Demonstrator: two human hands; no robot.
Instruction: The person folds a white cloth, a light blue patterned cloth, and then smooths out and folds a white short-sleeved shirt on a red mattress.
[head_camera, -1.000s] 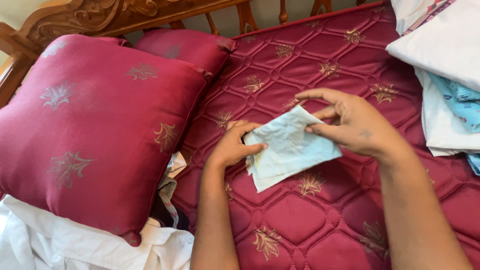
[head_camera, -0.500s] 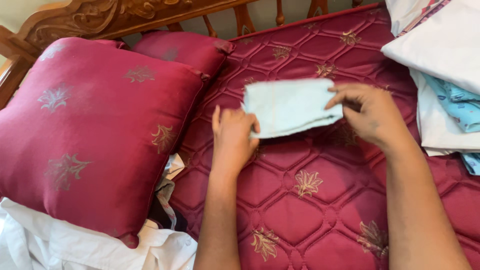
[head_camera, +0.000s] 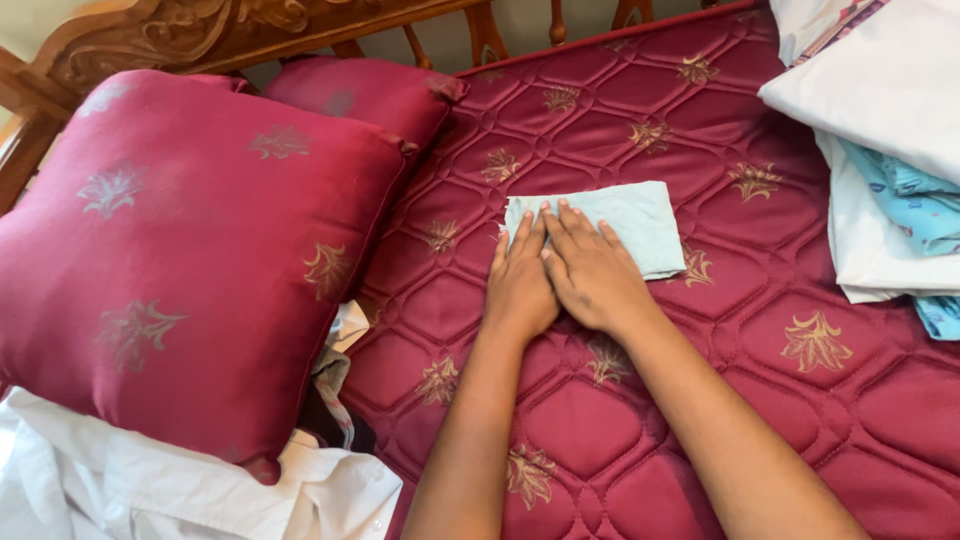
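No packages, no labels, no signs, no screens in view, only cloth, cushions and a quilted mattress under the head camera.

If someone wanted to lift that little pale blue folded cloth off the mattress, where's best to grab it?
Probably the right edge of the folded cloth, coming from the right. It lies flat on the mattress, and both hands cover its left part, so that bare edge is free to pinch.
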